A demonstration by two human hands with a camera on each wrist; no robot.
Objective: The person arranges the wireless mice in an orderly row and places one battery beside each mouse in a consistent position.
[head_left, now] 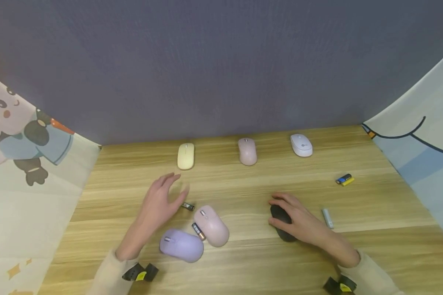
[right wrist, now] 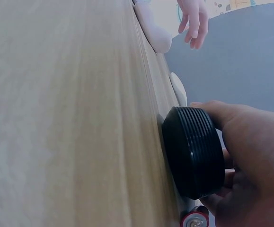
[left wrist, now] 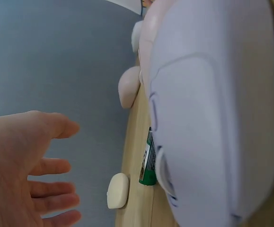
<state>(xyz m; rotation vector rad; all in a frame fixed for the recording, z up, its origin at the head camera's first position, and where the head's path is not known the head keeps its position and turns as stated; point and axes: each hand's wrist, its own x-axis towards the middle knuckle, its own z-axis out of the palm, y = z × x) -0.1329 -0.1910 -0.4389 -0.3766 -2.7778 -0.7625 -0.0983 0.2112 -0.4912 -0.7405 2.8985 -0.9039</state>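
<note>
My right hand [head_left: 299,221] grips a black computer mouse [head_left: 279,214] from above, at the right of the wooden table. In the right wrist view, the ribbed side of that mouse shows between thumb and fingers, at the tabletop. My left hand [head_left: 158,207] holds nothing; its fingers are spread loosely over the table's left part. Close to its thumb lies a small green battery [left wrist: 148,161], partly hidden in the left wrist view by a purple mouse [left wrist: 212,109]. A pink mouse [head_left: 212,227] sits right of the purple one, with a dark battery [head_left: 198,231] between them.
Along the back stand a yellow mouse [head_left: 186,156], another pink mouse [head_left: 247,152] and a white mouse [head_left: 301,145]. To the right lie a blue-black battery [head_left: 343,179], a yellow battery [head_left: 348,181] and a grey battery [head_left: 327,218]. A grey wall [head_left: 221,73] rises behind the table.
</note>
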